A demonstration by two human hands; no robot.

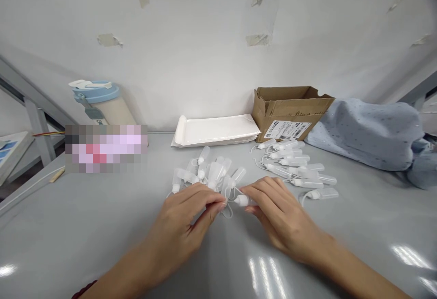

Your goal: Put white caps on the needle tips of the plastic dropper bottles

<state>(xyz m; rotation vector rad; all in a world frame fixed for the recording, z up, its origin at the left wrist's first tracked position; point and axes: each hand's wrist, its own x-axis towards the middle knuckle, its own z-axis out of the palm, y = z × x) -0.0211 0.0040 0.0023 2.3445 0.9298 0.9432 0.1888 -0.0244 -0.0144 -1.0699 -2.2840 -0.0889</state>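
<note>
My right hand (280, 212) grips a small translucent dropper bottle (243, 200) on its side, its white neck and thin tip turned left. Facing that tip, my left hand (191, 215) is closed in a pinch at the end of the bottle's thin white cap strap (228, 216); the fingertips hide any cap there. Just beyond my hands lies a loose pile of similar bottles (215, 171) with curled straps. To the right, several more bottles (290, 160) lie roughly in a column, and one bottle (324, 193) is nearest my right hand.
A white padded envelope stack (218, 130) lies against the wall, beside an open cardboard box (293, 108) with a label. Light blue speckled cloth (368, 130) is bunched at the right. At the left stand a tumbler with a blue lid (97, 92) and a blurred pink item (105, 149).
</note>
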